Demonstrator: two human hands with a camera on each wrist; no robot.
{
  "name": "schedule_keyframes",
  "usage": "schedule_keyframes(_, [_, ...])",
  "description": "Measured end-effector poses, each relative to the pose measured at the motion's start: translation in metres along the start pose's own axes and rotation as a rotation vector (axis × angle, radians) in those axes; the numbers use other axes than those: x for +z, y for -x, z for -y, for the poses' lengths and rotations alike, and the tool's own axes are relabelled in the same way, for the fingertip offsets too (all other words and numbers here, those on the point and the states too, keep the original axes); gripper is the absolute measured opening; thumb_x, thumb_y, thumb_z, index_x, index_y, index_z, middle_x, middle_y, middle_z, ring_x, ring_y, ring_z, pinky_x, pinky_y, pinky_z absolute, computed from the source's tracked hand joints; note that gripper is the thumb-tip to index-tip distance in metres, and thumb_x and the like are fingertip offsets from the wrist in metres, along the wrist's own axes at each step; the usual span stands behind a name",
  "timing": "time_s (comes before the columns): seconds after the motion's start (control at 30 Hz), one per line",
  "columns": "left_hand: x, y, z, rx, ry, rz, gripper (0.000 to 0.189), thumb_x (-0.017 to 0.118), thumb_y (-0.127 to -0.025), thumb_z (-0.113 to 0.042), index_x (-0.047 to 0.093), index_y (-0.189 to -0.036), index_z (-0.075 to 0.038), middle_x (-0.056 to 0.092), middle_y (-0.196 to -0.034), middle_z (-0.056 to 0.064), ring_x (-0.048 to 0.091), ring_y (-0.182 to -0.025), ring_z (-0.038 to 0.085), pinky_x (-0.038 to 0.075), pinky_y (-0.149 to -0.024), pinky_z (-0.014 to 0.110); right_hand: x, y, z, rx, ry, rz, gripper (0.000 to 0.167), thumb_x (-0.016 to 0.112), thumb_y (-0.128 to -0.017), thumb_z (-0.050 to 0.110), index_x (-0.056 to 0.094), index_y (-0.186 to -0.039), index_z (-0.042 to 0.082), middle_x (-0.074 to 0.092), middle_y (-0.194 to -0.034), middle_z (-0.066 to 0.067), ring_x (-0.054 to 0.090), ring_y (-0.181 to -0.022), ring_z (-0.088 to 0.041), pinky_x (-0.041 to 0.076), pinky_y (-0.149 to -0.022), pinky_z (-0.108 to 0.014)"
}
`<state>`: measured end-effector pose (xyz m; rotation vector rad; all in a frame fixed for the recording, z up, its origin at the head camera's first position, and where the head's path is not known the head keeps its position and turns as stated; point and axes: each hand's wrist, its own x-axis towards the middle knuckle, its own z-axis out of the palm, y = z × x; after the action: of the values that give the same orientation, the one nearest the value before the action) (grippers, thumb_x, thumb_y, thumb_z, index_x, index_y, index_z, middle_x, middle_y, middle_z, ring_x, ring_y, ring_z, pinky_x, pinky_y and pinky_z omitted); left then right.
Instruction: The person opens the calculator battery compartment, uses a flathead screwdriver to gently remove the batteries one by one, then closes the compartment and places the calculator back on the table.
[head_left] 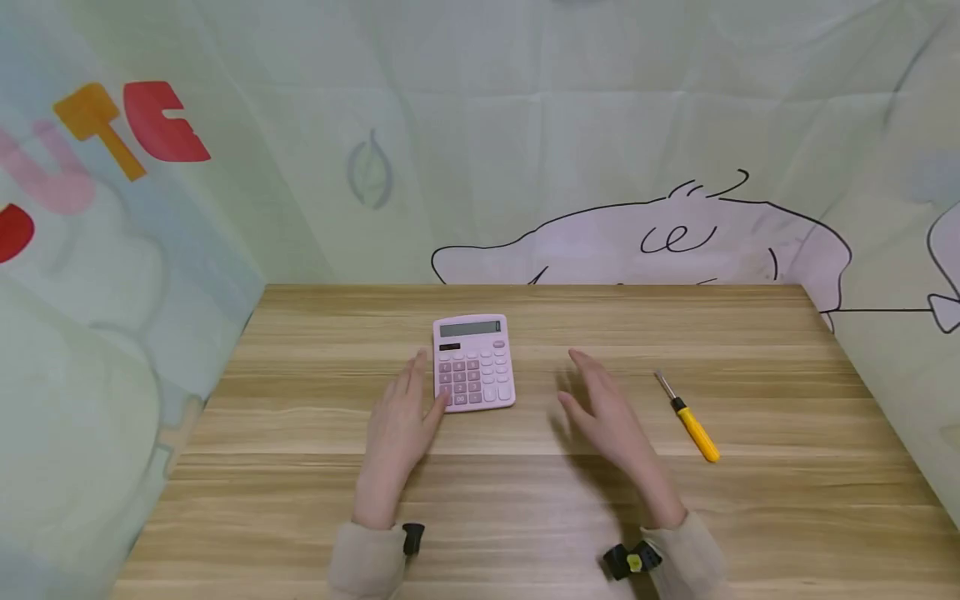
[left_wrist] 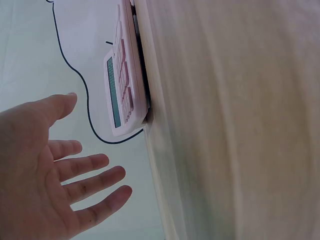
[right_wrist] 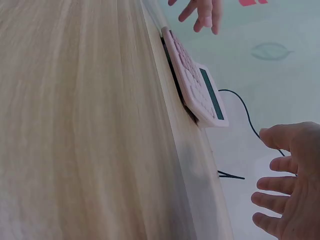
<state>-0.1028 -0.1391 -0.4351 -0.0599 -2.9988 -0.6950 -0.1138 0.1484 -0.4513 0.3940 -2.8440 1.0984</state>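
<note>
A pink calculator (head_left: 474,363) lies flat on the wooden table, its display at the far end showing 0. Just to its left is my left hand (head_left: 397,421), fingers extended, the thumb overlapping the calculator's lower left corner in the head view. From the left wrist view, a gap shows between that hand (left_wrist: 40,170) and the calculator (left_wrist: 125,80). My right hand (head_left: 607,421) hovers over the table right of the calculator, fingers loosely spread and holding nothing. Further right lies a screwdriver (head_left: 697,430) with a yellow handle, its metal tip pointing away from me.
The wooden table (head_left: 300,483) ends at a back edge against a printed cloth backdrop (head_left: 480,150) with cartoon drawings. Colourful letters show on the cloth at left. A dark band with a small device (head_left: 632,560) sits at my right cuff, and another dark piece (head_left: 413,538) at the left.
</note>
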Motion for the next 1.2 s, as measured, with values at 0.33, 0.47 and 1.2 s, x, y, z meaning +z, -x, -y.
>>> schedule_keyframes(0.33, [0.003,-0.005,0.001,-0.022,0.049,-0.014,0.074,0.056,-0.095,-0.037,0.022,-0.152,-0.006,0.043,-0.144,0.026,0.043,-0.132,0.042,0.037,-0.107,0.055,0.008,-0.01,0.007,-0.001,-0.048,0.0,0.061,0.059,-0.094,0.025,0.035,-0.147,0.007,0.04,-0.15,-0.015,0.036,-0.14,-0.034,0.027,-0.115,-0.052])
schedule_keyframes(0.47, [0.004,-0.008,0.002,-0.028,0.071,-0.012,0.073,0.057,-0.094,-0.035,0.024,-0.151,-0.005,0.044,-0.143,0.027,0.043,-0.131,0.042,0.037,-0.107,0.054,0.011,-0.013,0.008,0.009,-0.078,0.0,0.059,0.061,-0.093,0.023,0.038,-0.145,0.006,0.042,-0.148,-0.018,0.038,-0.138,-0.036,0.029,-0.113,-0.054])
schedule_keyframes(1.2, [0.01,-0.025,0.009,-0.129,0.205,0.061,0.071,0.055,-0.094,-0.036,0.026,-0.15,-0.001,0.044,-0.139,0.025,0.05,-0.122,0.041,0.041,-0.103,0.055,0.029,-0.034,0.01,0.122,-0.264,0.077,0.054,0.06,-0.094,0.02,0.043,-0.142,0.005,0.053,-0.135,-0.017,0.054,-0.121,-0.033,0.04,-0.106,-0.049])
